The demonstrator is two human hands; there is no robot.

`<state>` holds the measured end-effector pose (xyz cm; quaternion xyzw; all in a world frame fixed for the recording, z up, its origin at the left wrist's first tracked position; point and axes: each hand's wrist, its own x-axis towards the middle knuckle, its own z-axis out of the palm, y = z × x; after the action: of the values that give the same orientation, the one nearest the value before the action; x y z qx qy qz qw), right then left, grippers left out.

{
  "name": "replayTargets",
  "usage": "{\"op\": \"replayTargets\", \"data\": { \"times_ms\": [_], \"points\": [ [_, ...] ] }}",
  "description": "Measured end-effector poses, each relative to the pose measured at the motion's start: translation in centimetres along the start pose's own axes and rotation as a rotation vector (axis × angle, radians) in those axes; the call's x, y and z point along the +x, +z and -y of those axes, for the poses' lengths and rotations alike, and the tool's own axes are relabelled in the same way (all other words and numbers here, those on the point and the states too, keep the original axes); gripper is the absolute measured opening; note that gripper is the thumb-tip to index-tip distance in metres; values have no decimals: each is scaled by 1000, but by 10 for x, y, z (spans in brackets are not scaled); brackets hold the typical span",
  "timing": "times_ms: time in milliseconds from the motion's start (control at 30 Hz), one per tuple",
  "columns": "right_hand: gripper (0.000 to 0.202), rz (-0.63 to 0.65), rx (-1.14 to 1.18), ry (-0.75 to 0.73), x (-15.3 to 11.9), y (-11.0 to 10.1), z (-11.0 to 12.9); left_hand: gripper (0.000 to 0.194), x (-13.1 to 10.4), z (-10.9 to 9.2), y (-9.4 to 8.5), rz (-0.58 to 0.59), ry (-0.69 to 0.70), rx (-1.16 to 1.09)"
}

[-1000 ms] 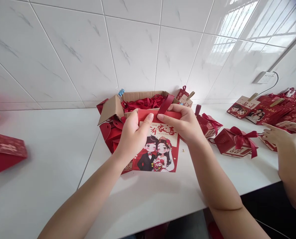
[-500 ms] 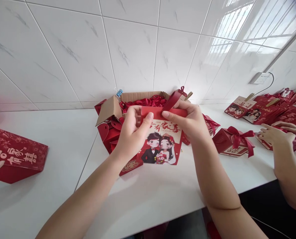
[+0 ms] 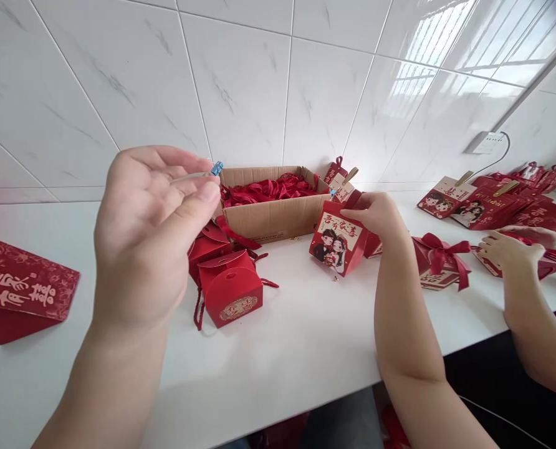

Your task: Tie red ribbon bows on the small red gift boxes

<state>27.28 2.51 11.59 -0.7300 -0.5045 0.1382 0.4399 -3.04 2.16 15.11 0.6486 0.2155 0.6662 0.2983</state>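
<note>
My left hand (image 3: pixel 151 231) is raised palm up at the left, its fingers apart and holding nothing; its fingertips overlap the left end of the cardboard box (image 3: pixel 278 218). Beyond the fingertips shows a small blue clip (image 3: pixel 217 168). On the right, my right hand (image 3: pixel 374 215) pinches the dark red strap at the top of a red and cream box with a cartoon couple (image 3: pixel 336 243), low over or on the table. Red ribbons (image 3: pixel 278 188) fill the cardboard box. In front of it sits a red box with a gold emblem (image 3: pixel 231 290).
At the left edge lies a larger red box (image 3: pixel 25 287). A bow-tied red box (image 3: pixel 439 262) stands right of my right hand. Farther right, another person's hands (image 3: pixel 514 249) hold a red item before a group of red boxes (image 3: pixel 488 202) along the white table (image 3: pixel 278 368).
My left hand has let go of the couple box and moved left, opening. My right hand has lowered that box to the right. The person's hand at the left edge is gone.
</note>
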Motion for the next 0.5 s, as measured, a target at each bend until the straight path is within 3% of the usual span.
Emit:
{"op": "replayTargets", "data": {
  "times_ms": [100,267,333,433,500],
  "points": [
    [22,29,-155,39,8,6,-7,33,-1,-1,0,10,10,28],
    [22,98,-284,-40,-1,0,1,34,-2,-4,-1,4,14,31],
    [28,59,-313,-110,-18,-12,12,34,-2,-6,-3,-11,35,49],
    [44,-123,-297,-293,-56,-33,35,36,-1,-9,-6,-39,83,70],
    [37,-168,-268,-424,-82,-38,48,38,0,-10,-8,-51,107,76]
  ]
}}
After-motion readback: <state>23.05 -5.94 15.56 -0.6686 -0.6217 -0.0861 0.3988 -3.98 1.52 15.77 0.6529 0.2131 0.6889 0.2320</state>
